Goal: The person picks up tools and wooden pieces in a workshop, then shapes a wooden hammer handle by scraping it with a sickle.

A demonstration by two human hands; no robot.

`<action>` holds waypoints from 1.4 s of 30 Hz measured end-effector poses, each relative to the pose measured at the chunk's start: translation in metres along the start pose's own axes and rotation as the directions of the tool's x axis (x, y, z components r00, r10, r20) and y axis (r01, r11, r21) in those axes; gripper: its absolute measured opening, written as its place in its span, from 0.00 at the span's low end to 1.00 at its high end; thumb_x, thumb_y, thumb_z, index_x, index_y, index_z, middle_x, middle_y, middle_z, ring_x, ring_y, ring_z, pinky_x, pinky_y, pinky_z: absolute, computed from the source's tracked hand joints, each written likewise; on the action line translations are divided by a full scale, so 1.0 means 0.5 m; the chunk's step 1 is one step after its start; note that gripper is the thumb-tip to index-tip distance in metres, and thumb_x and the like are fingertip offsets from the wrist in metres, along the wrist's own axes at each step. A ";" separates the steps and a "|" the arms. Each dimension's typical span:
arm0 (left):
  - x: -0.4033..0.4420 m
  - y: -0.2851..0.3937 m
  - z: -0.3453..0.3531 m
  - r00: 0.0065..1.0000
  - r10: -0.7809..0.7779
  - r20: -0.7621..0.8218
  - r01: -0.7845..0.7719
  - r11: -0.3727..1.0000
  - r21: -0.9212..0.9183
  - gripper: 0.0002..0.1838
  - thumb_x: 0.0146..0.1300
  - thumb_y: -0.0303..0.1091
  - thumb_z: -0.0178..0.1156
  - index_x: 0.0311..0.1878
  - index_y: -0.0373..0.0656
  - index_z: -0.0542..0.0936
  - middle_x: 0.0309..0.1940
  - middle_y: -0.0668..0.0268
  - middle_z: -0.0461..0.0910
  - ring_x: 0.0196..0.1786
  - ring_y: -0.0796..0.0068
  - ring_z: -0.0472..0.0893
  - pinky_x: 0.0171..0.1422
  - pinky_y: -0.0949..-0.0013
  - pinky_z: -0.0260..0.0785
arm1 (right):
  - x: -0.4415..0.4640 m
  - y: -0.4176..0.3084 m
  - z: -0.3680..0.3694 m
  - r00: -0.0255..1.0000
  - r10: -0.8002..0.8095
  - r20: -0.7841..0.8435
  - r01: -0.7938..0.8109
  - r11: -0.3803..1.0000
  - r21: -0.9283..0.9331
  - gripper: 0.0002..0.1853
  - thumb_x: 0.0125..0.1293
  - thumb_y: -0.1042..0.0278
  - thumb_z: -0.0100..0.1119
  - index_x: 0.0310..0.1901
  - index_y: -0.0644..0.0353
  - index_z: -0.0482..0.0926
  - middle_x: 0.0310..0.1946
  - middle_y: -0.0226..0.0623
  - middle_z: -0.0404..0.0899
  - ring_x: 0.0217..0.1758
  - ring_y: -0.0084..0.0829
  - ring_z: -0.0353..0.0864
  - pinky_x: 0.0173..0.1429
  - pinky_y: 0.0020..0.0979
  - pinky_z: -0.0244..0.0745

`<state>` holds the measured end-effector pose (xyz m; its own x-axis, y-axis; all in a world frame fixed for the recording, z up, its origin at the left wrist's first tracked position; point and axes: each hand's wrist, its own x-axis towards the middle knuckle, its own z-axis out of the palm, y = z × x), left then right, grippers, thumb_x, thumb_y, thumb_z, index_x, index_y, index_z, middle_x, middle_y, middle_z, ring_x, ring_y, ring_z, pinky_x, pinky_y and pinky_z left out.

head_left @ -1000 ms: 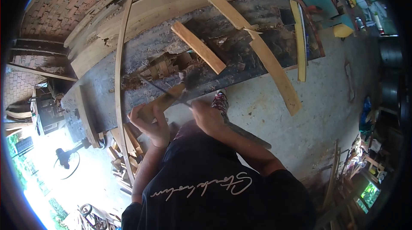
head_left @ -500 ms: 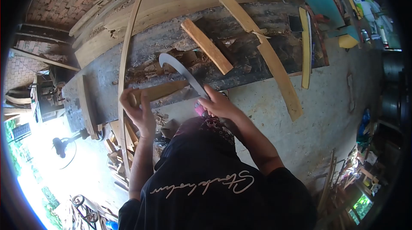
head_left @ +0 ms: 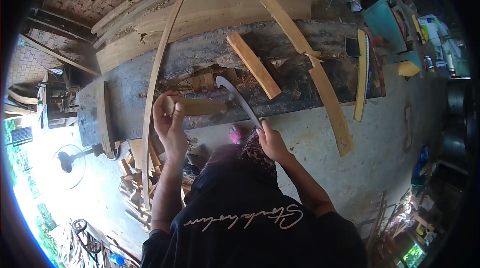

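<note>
My left hand (head_left: 171,130) is closed around the thick near end of a tapered piece of wood (head_left: 202,107). Its thin end points right, over the dark slab bench. In my right hand (head_left: 273,144) is the grip of a hooked billhook (head_left: 241,100), most of its handle hidden by the fingers. The curved grey blade reaches up and left, its hook tip above the wood's thin end. I cannot tell whether blade and wood touch.
The worn dark bench (head_left: 320,33) carries a short orange-brown board (head_left: 254,65), a cracked long plank (head_left: 327,100) and a yellow strip (head_left: 360,75). A long thin batten (head_left: 159,73) crosses at left. Offcuts (head_left: 137,188) and a fan (head_left: 67,163) stand lower left.
The view has shifted, so the bench appears lower and further right. My right hand has drawn the billhook back to the right. The wood in my left hand now lies more level.
</note>
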<state>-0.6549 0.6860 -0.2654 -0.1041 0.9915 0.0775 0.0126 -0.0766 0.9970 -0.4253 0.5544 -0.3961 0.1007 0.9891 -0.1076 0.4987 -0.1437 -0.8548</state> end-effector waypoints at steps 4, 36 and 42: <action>-0.015 0.009 0.000 0.990 0.044 0.134 -0.065 0.986 0.151 0.17 0.69 0.32 0.58 0.58 0.38 0.71 0.53 0.60 0.76 0.57 0.72 0.73 0.65 0.67 0.62 | 0.003 -0.055 0.000 0.996 -0.089 -0.005 0.088 0.989 -0.120 0.08 0.71 0.67 0.52 0.44 0.60 0.66 0.22 0.51 0.73 0.27 0.53 0.79 0.31 0.51 0.69; -0.095 -0.019 -0.007 0.942 0.335 0.010 -0.277 0.761 0.587 0.18 0.74 0.45 0.43 0.43 0.36 0.69 0.38 0.62 0.67 0.43 0.70 0.67 0.52 0.67 0.60 | -0.019 -0.177 0.014 0.949 -0.303 0.085 0.312 0.940 -0.140 0.07 0.70 0.65 0.52 0.41 0.58 0.67 0.25 0.42 0.78 0.27 0.43 0.82 0.27 0.42 0.76; -0.090 -0.026 -0.015 0.953 0.301 0.006 -0.259 0.807 0.531 0.18 0.71 0.43 0.48 0.44 0.34 0.70 0.40 0.56 0.68 0.43 0.63 0.70 0.51 0.62 0.64 | 0.021 -0.079 0.086 0.990 -0.120 0.072 0.130 0.980 -0.152 0.08 0.71 0.65 0.53 0.40 0.60 0.67 0.26 0.46 0.78 0.27 0.51 0.80 0.30 0.46 0.74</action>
<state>-0.6577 0.6417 -0.2817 -0.0892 0.9229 0.3745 0.5652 -0.2627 0.7820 -0.4810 0.5718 -0.3855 -0.0222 0.9989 -0.0403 0.6323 -0.0172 -0.7745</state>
